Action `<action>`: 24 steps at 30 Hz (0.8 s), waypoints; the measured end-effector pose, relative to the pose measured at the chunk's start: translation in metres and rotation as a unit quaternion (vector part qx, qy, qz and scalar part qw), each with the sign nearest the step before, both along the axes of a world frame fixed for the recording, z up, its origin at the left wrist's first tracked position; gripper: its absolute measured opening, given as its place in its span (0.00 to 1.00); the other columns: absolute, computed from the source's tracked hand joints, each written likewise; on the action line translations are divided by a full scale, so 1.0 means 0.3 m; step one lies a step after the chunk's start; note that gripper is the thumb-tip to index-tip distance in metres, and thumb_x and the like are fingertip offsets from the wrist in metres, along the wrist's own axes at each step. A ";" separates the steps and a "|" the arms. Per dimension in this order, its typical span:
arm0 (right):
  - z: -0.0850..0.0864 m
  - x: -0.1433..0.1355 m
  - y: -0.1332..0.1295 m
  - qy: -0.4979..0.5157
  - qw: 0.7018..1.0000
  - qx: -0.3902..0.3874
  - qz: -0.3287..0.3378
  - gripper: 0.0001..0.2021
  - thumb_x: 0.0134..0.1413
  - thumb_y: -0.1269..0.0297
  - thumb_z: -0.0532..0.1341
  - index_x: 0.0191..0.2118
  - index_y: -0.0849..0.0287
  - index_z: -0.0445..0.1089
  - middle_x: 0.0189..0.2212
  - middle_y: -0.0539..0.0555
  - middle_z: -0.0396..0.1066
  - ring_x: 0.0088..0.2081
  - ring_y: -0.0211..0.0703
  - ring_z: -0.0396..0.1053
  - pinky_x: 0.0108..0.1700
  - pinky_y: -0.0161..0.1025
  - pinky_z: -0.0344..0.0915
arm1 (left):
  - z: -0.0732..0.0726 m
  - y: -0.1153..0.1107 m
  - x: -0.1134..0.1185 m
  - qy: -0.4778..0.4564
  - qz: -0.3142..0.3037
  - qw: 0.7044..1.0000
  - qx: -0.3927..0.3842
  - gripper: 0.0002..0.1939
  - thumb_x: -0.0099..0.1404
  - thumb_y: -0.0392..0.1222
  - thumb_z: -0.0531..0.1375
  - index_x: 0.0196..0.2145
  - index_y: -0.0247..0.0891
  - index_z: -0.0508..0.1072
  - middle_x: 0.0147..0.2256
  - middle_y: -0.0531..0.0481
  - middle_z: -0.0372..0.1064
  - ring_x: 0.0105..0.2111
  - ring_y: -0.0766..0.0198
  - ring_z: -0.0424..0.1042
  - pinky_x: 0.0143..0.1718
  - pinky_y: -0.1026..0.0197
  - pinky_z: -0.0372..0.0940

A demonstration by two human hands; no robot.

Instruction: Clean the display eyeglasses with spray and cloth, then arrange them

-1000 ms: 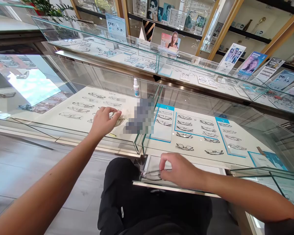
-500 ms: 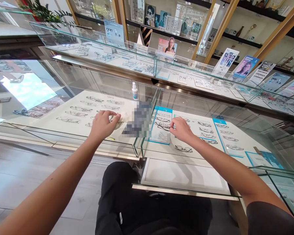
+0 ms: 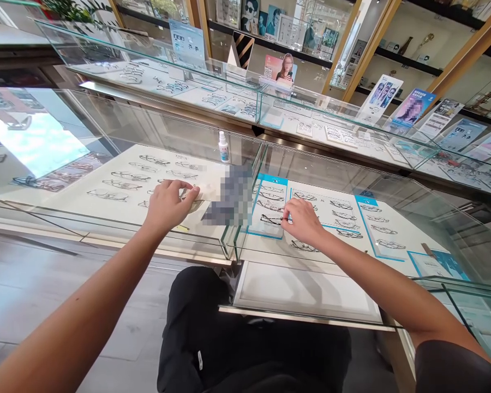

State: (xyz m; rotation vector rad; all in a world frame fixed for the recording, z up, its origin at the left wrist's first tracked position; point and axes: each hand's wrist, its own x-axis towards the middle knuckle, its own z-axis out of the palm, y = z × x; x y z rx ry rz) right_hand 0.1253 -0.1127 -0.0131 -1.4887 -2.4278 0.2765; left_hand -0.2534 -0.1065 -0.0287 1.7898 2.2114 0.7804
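Observation:
My right hand (image 3: 305, 221) is closed in a pinch on the end of a dark-framed pair of eyeglasses (image 3: 272, 219). The glasses are over the near part of a blue-edged display card (image 3: 265, 233) bearing more frames. To the left, my left hand (image 3: 172, 203) is held above the left counter with thumb and fingers pressed together; what they pinch, if anything, is too faint to name. Beside its fingertips lie a pale patch and a blurred-out dark grey item (image 3: 231, 196). Behind them stands a white spray bottle (image 3: 223, 147).
Rows of eyeglasses (image 3: 125, 176) lie in the left glass case, others (image 3: 341, 204) in the right. A pulled-out white drawer (image 3: 306, 292) is just above my lap. Farther back, another glass counter carries advertising cards (image 3: 379, 98), with wall shelves behind.
The eyeglasses in my right hand have come slightly down and nearer to me, over the display card. My left hand keeps its pinch. The whole view has shifted a little.

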 end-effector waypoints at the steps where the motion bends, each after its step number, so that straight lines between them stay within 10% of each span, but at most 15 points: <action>1: 0.009 0.000 -0.007 -0.001 1.000 -0.002 -0.001 0.04 0.57 0.72 0.64 0.33 0.56 0.71 0.50 0.59 0.76 0.53 0.56 0.69 0.60 0.55 0.61 | 0.001 0.000 0.002 0.001 0.001 1.000 -0.001 0.24 0.75 0.58 0.52 0.53 0.38 0.75 0.58 0.33 0.69 0.64 0.40 0.64 0.68 0.36 0.59; 6: 0.140 -0.032 -0.159 0.054 0.998 -0.008 0.014 0.08 0.59 0.70 0.64 0.44 0.56 0.74 0.65 0.63 0.69 0.66 0.62 0.64 0.68 0.60 0.60 | 0.003 -0.004 0.005 0.019 0.001 1.000 -0.009 0.25 0.75 0.58 0.52 0.55 0.38 0.75 0.59 0.33 0.69 0.64 0.39 0.64 0.67 0.36 0.60; 11: 0.180 -0.070 -0.418 0.063 0.943 -0.297 0.136 0.14 0.71 0.58 0.58 0.56 0.52 0.74 0.58 0.57 0.78 0.59 0.54 0.76 0.61 0.52 0.71 | -0.002 -0.004 0.002 0.044 0.000 0.999 -0.018 0.28 0.75 0.60 0.51 0.57 0.38 0.75 0.61 0.32 0.68 0.65 0.36 0.65 0.67 0.36 0.60; 15: -0.061 -0.074 -0.433 0.030 0.935 -0.346 0.077 0.21 0.74 0.53 0.55 0.62 0.56 0.72 0.64 0.63 0.75 0.63 0.59 0.74 0.62 0.54 0.71 | -0.010 0.003 -0.002 0.049 0.000 0.999 -0.021 0.29 0.74 0.62 0.52 0.57 0.38 0.75 0.61 0.32 0.69 0.64 0.35 0.65 0.66 0.35 0.61; 20: -0.434 -0.103 -0.201 0.029 0.997 -0.070 -0.010 0.19 0.65 0.65 0.62 0.59 0.60 0.74 0.63 0.64 0.74 0.66 0.56 0.69 0.69 0.51 0.65 | -0.021 0.010 -0.006 0.053 0.005 0.999 -0.010 0.28 0.73 0.62 0.53 0.56 0.39 0.73 0.59 0.32 0.70 0.64 0.35 0.65 0.66 0.35 0.61; 24: -0.575 -0.133 0.005 0.016 0.998 0.000 -0.062 0.21 0.69 0.67 0.58 0.64 0.64 0.71 0.65 0.69 0.72 0.70 0.62 0.64 0.72 0.61 0.59 | -0.021 0.010 -0.006 0.050 0.009 0.999 -0.018 0.27 0.72 0.62 0.53 0.56 0.39 0.72 0.59 0.32 0.69 0.64 0.35 0.64 0.66 0.35 0.61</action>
